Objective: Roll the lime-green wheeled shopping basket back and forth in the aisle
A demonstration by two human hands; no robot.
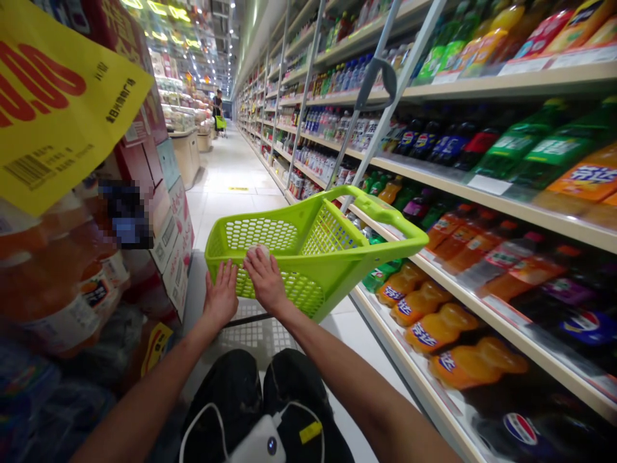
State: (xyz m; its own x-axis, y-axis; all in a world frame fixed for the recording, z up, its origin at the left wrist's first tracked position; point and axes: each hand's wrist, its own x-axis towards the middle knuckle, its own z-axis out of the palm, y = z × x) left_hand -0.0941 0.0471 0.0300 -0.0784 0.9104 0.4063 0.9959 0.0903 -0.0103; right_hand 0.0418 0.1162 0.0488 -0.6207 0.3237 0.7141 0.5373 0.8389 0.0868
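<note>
In front of my knees stands a lime-green plastic shopping cart (337, 260) with a honeycomb-patterned basket and a looped handle on the right. My left hand (222, 292) lies with fingers stretched out against the near side of the basket, close to its left end. My right hand (264, 276) presses a small pale, crumpled wad (259, 249) onto the basket's near rim. Most of the wad is hidden under the fingers; its material cannot be made out.
Shelves of soda bottles (431, 325) run along the right. Stacked cartons (176, 238) and a yellow price sign (67, 96) crowd the left. A white power bank (260, 444) with a cable lies on my lap. A person (218, 109) stands down the aisle.
</note>
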